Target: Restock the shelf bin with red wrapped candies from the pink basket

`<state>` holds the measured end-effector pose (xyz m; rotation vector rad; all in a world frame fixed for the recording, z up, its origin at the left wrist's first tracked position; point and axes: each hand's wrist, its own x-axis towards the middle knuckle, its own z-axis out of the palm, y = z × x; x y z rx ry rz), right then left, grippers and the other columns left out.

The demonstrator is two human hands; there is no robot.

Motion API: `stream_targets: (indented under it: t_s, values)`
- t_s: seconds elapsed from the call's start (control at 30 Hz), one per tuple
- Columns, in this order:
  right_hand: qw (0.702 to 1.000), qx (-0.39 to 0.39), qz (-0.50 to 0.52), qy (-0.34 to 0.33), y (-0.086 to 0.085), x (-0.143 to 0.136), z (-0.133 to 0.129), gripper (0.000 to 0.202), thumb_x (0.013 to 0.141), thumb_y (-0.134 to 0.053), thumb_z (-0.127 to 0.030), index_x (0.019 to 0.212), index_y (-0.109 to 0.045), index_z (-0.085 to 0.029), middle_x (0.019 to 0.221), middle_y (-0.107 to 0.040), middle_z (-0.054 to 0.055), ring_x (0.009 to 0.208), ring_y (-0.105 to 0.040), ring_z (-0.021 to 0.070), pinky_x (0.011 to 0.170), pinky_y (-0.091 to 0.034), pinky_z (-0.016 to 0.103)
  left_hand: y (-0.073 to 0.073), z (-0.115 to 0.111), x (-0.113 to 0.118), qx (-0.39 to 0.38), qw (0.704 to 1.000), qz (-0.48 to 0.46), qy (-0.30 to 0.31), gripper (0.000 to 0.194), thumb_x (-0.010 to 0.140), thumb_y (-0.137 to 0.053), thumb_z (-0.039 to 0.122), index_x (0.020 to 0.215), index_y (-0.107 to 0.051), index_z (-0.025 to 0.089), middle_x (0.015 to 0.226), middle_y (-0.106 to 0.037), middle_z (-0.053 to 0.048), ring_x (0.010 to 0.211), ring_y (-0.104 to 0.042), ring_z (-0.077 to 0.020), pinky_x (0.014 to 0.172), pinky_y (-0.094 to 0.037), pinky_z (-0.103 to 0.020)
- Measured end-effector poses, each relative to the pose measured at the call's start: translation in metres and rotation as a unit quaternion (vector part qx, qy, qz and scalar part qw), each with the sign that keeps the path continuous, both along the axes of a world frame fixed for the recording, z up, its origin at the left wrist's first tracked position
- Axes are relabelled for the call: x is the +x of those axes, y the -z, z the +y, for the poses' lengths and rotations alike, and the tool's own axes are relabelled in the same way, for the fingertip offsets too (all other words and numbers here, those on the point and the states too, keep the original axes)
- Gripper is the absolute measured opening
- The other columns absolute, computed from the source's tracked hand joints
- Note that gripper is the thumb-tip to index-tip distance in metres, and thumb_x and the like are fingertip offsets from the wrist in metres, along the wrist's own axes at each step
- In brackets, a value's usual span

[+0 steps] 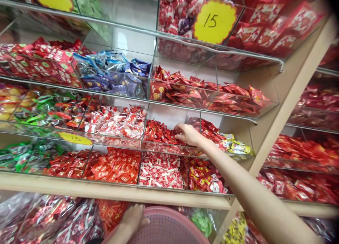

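Note:
My right hand (188, 135) reaches into a clear-fronted compartment of small red-wrapped candies (160, 131) on the middle shelf. Its fingers are curled down at the candies' surface; whatever is between them is hidden. Below, a pink plastic basket (169, 214) with a perforated wall is partly in view at the bottom edge. My left hand (134, 217) grips its rim on the left side, thumb over the edge. The basket's bottom lies out of the picture.
Clear dividers and front panels (169, 146) split the shelves into candy compartments. A shelf with a metal edge (201, 111) runs above my right hand. A wooden upright (291, 106) stands to the right. Bagged candies (53, 219) lie below the wooden ledge (106, 189).

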<state>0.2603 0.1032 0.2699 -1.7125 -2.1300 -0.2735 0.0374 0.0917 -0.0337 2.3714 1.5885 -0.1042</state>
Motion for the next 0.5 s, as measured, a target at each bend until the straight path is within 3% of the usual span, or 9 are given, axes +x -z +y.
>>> stream_targets:
  t_s: [0.1,0.2,0.4,0.5]
  values:
    - [0.998,-0.055,-0.027,0.009,0.004,0.007,0.021,0.028,0.067,-0.071,-0.017,0.094,-0.065,-0.016,0.091,-0.07,0.006,0.081,-0.064,0.0175,0.068,-0.045,0.022,0.0,-0.002,-0.002,0.0,1.0,0.002,-0.002,0.039,0.076,-0.061,0.042,0.104,-0.061,0.016,0.106,-0.066,-0.013,0.101,-0.061,-0.0297,0.083,-0.047,-0.038]
    - [0.997,-0.064,-0.05,0.012,0.01,0.009,0.026,0.027,0.069,-0.068,-0.014,0.095,-0.065,-0.017,0.086,-0.07,0.005,0.077,-0.064,0.0162,0.066,-0.045,0.022,0.001,-0.002,-0.004,0.002,1.0,0.005,-0.002,0.039,0.076,-0.061,0.043,0.105,-0.06,0.016,0.106,-0.065,-0.014,0.101,-0.061,-0.0298,0.084,-0.047,-0.038]
    - [0.995,0.014,-0.095,-0.005,0.014,0.008,0.008,0.033,0.075,-0.057,-0.011,0.108,-0.058,-0.017,0.107,-0.063,0.01,0.1,-0.056,0.0222,0.082,-0.041,0.028,0.003,-0.005,-0.006,0.006,1.0,-0.001,0.0,0.039,0.077,-0.059,0.043,0.105,-0.061,0.016,0.105,-0.065,-0.013,0.1,-0.061,-0.0293,0.084,-0.047,-0.038]
    - [0.993,0.056,-0.105,-0.008,0.016,0.008,-0.001,0.035,0.079,-0.053,-0.011,0.113,-0.054,-0.015,0.11,-0.06,0.011,0.102,-0.052,0.0241,0.085,-0.04,0.032,0.002,-0.006,-0.006,0.005,1.0,-0.005,0.004,0.038,0.078,-0.058,0.043,0.104,-0.061,0.015,0.104,-0.066,-0.013,0.099,-0.061,-0.0294,0.084,-0.047,-0.038]
